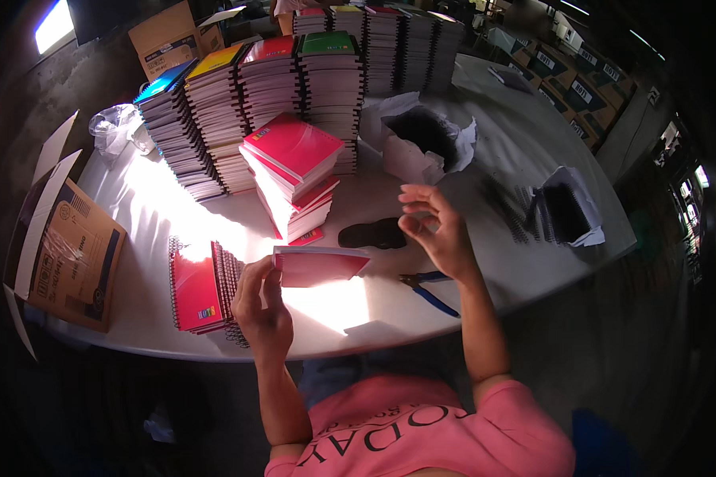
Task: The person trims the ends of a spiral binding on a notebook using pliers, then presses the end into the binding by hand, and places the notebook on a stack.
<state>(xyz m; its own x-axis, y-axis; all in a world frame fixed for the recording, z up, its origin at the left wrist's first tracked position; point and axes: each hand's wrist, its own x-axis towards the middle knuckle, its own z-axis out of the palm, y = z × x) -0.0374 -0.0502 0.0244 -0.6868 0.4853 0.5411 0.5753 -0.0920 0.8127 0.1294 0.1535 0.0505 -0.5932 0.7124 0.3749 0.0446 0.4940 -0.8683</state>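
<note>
My left hand grips a red-covered notebook by its left end, above the near part of the table. The notebook is tilted, and no spiral shows along its edge. My right hand is raised to the right, fingers curled but apart, with nothing visible between them. Below it lie blue-handled pliers, and a flat black object is just to its left. Left of my left hand sits a pile of spiral-bound red notebooks. Beyond the held notebook rises an uneven stack of red notebooks, without visible spirals.
Tall stacks of bound notebooks line the far side. Paper-wrapped black binding coils lie in an opened bundle and in another bundle with loose coils. An open cardboard box stands left; sealed cartons are stacked at back right.
</note>
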